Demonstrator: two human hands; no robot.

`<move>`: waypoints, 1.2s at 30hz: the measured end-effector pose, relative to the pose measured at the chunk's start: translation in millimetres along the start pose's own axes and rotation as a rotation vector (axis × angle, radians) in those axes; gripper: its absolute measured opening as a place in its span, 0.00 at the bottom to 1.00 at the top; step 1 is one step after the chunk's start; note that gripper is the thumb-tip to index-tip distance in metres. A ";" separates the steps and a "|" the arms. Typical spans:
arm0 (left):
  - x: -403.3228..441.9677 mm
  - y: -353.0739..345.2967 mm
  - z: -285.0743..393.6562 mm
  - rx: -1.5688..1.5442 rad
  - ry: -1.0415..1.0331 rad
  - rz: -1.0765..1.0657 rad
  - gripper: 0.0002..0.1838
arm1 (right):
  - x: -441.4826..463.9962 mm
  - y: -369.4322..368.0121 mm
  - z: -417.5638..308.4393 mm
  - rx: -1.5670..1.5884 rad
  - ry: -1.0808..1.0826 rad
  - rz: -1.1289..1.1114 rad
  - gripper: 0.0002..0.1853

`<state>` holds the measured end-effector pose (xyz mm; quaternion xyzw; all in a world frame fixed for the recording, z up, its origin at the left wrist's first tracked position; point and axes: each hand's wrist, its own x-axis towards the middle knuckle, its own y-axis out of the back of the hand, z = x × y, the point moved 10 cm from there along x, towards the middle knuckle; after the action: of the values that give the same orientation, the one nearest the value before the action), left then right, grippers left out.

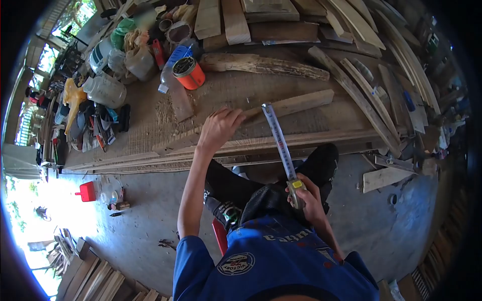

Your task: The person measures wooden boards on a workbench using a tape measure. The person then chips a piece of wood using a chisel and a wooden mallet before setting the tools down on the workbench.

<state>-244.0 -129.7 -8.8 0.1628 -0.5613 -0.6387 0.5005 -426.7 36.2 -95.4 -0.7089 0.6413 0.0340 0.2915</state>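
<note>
In the head view my left hand (221,128) is closed over the middle of a long, narrow wooden strip (291,104), which lies aslant along the near side of the workbench. My right hand (310,199) grips a tape measure (295,193) with a yellow patch on its case, low over my lap. Its blade (279,140) is drawn out and points away from me. The blade's hooked end appears over or against the strip, to the right of my left hand; whether they touch I cannot tell.
On the wooden workbench (135,130) stand an orange can (189,73), a plastic bottle (173,65) and a rough piece of timber (266,66). Hand tools (99,130) crowd the left end. Boards (359,95) lie at the right. A red dustpan (87,191) is on the floor.
</note>
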 end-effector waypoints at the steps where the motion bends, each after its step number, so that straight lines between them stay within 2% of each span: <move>1: -0.6 2.5 -0.3 -0.037 0.021 0.023 0.13 | 0.6 -3.2 -2.0 0.003 0.003 0.000 0.21; 4: -0.2 7.7 6.5 -0.025 0.054 0.022 0.15 | -2.3 -6.4 -4.3 0.023 -0.037 0.023 0.19; 6: -1.2 4.4 5.6 -0.029 0.085 0.031 0.15 | -5.8 -8.6 -4.6 -0.013 -0.049 0.015 0.24; 10: -4.5 2.0 8.2 -0.034 0.153 0.042 0.15 | -18.2 -9.7 -8.5 -0.016 -0.106 0.030 0.24; 12: -3.0 -3.5 12.8 -0.041 0.144 0.014 0.16 | -22.4 -12.8 -12.8 -0.087 -0.092 -0.017 0.24; 17: 10.8 -6.1 32.1 -0.104 0.113 0.016 0.19 | -28.8 -10.0 -16.0 -0.099 -0.118 0.022 0.23; 19: 19.3 -0.9 51.9 -0.141 -0.019 0.064 0.19 | -29.1 -10.2 -18.0 -0.128 -0.108 0.028 0.24; 23: 24.2 -16.3 49.9 -0.210 -0.043 0.047 0.19 | -29.1 -11.6 -16.6 -0.132 -0.099 0.021 0.25; 25: 23.3 -13.9 46.7 -0.216 -0.008 0.063 0.18 | -30.3 -11.4 -17.9 -0.115 -0.087 0.048 0.25; 27: 22.0 -13.6 47.7 -0.204 -0.008 0.070 0.18 | -31.0 -12.8 -19.8 -0.034 -0.090 0.069 0.18; 34: 22.9 -22.3 41.8 -0.127 0.085 -0.016 0.17 | -25.5 -10.9 -14.5 -0.092 -0.034 0.000 0.21; 36: 18.6 -21.5 46.6 -0.114 0.046 0.022 0.16 | -22.9 -11.8 -16.7 -0.083 -0.025 0.009 0.21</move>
<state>-298.0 -122.0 -6.4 0.1423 -0.5141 -0.6602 0.5288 -425.2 49.1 -67.5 -0.7171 0.6387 0.0708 0.2697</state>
